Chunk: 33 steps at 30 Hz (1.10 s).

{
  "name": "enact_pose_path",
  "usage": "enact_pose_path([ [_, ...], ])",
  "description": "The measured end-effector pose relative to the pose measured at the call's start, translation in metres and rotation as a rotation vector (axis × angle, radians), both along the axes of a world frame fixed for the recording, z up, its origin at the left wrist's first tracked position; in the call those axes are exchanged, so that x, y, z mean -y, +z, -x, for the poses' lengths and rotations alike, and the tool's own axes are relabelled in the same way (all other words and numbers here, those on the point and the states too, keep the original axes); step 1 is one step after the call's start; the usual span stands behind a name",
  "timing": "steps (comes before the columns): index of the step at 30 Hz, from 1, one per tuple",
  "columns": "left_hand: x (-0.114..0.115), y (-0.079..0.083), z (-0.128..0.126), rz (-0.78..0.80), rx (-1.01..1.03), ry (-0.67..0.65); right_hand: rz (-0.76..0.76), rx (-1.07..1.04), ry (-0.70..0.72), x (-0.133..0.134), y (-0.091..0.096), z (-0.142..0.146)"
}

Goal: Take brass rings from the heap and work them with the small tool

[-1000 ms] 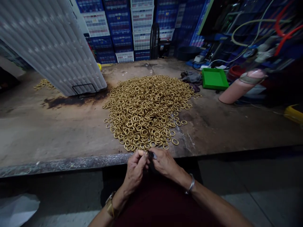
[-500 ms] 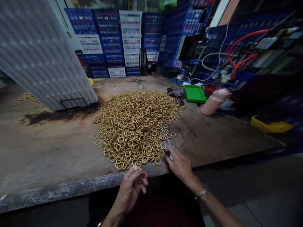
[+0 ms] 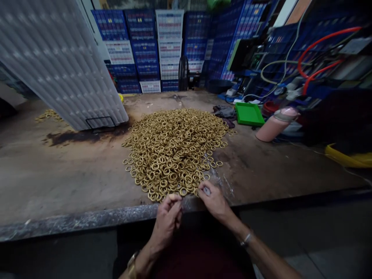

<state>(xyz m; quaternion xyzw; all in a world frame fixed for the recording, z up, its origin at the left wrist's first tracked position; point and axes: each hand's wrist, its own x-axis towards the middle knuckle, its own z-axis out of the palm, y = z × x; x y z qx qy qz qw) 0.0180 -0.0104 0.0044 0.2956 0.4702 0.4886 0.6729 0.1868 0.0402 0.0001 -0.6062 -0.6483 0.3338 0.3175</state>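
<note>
A large heap of brass-coloured rings [image 3: 171, 143] lies on the worktable, with single rings loose around its edge. My left hand [image 3: 167, 219] is closed at the table's front edge, just below the heap. Its fingertips are pinched together, and whatever is in them is hidden; a tan patch shows at one fingertip. Beside the heap's lower right edge, my right hand [image 3: 215, 203] is closed around a small grey tool [image 3: 207, 190], mostly covered by the fingers. The two hands are a short way apart.
A tall stack of translucent ribbed sheets [image 3: 72, 69] stands at left in a black wire rack [image 3: 100, 123]. A green tray [image 3: 249, 114], a pink bottle [image 3: 276, 126] and a yellow tray [image 3: 348, 157] are at right. Blue and white crates [image 3: 145, 50] are stacked behind the table [image 3: 72, 182].
The view has shifted, so the scene sits further right. My left hand has turned and its fingers have closed up. My right hand has come nearer to it, and the tool's black tip no longer shows.
</note>
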Motion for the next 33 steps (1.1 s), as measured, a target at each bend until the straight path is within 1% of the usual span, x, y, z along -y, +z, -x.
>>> enact_pose_path([
  [2, 0.0, -0.001, 0.002, -0.147, -0.229, 0.061, 0.16, -0.21, 0.057, 0.004, 0.006, 0.02],
  [3, 0.0, -0.002, 0.003, -0.22, -0.313, 0.079, 0.258, -0.321, 0.069, 0.006, 0.009, 0.028],
  [5, 0.0, -0.005, 0.007, -0.344, -0.422, 0.081, 0.433, -0.517, 0.078, 0.009, 0.011, 0.041],
  [7, 0.001, -0.009, 0.011, -0.426, -0.49, 0.06, 0.552, -0.651, 0.084, 0.012, 0.012, 0.047],
  [11, 0.004, -0.012, 0.015, -0.54, -0.594, 0.048, 0.663, -0.769, 0.119, 0.012, 0.013, 0.049],
  [14, 0.004, -0.012, 0.015, -0.599, -0.607, 0.025, 0.703, -0.806, 0.125, 0.012, 0.011, 0.049],
  [16, 0.004, -0.012, 0.014, -0.588, -0.596, 0.021, 0.703, -0.789, 0.123, 0.013, 0.008, 0.05],
  [18, 0.005, -0.013, 0.014, -0.546, -0.589, 0.02, 0.653, -0.731, 0.11, 0.014, 0.006, 0.051],
  [20, 0.006, -0.014, 0.015, -0.509, -0.606, 0.031, 0.551, -0.632, 0.099, 0.014, 0.005, 0.051],
  [23, 0.007, -0.015, 0.015, -0.47, -0.645, 0.048, 0.331, -0.412, 0.13, 0.015, 0.006, 0.051],
  [25, 0.008, -0.012, 0.014, -0.441, -0.619, 0.049, 0.218, -0.285, 0.164, 0.016, 0.008, 0.051],
  [26, 0.007, -0.01, 0.014, -0.412, -0.585, 0.048, 0.192, -0.251, 0.174, 0.016, 0.009, 0.051],
  [28, 0.007, -0.005, 0.015, -0.307, -0.48, 0.022, 0.201, -0.242, 0.177, 0.017, 0.01, 0.053],
  [31, 0.007, 0.0, 0.016, -0.104, -0.257, -0.111, 0.248, -0.286, 0.185, 0.018, 0.011, 0.054],
  [33, 0.008, 0.002, 0.016, -0.038, -0.11, -0.176, 0.265, -0.315, 0.2, 0.018, 0.011, 0.053],
])
